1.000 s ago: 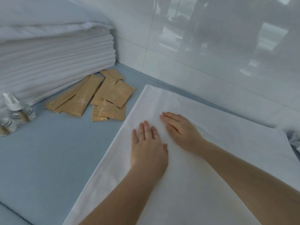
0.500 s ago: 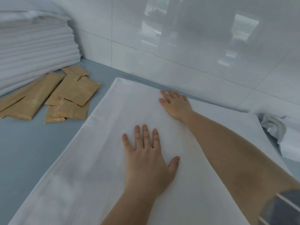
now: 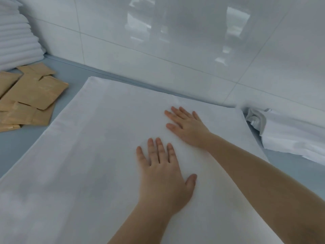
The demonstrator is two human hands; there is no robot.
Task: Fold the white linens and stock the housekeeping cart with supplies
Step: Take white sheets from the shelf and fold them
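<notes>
A folded white sheet (image 3: 98,155) lies flat on a pale blue bench (image 3: 21,141), filling the middle and lower part of the view. Its far edge runs close along the foot of a glossy white tiled wall (image 3: 175,41).

Two bare hands rest palm down on the sheet, fingers straight and slightly spread, holding nothing. The left hand (image 3: 163,175) lies nearer the viewer, around the middle of the sheet, its thumb pointing off to the right. The right hand (image 3: 186,125) lies farther away, nearer the wall, with its fingers pointing left. The hands are close to each other but do not touch. Both forearms reach in from the bottom right.

To the left of the sheet, a loose, overlapping pile of flat brown paper packets (image 3: 29,99) sits on the bench, near the sheet's edge. Behind the packets, in the top left corner, stands a tall stack of folded white linens (image 3: 15,41), pushed up against the wall.

At the right edge, beside the sheet's far right corner, lies a rumpled heap of white cloth (image 3: 288,134), not folded.
</notes>
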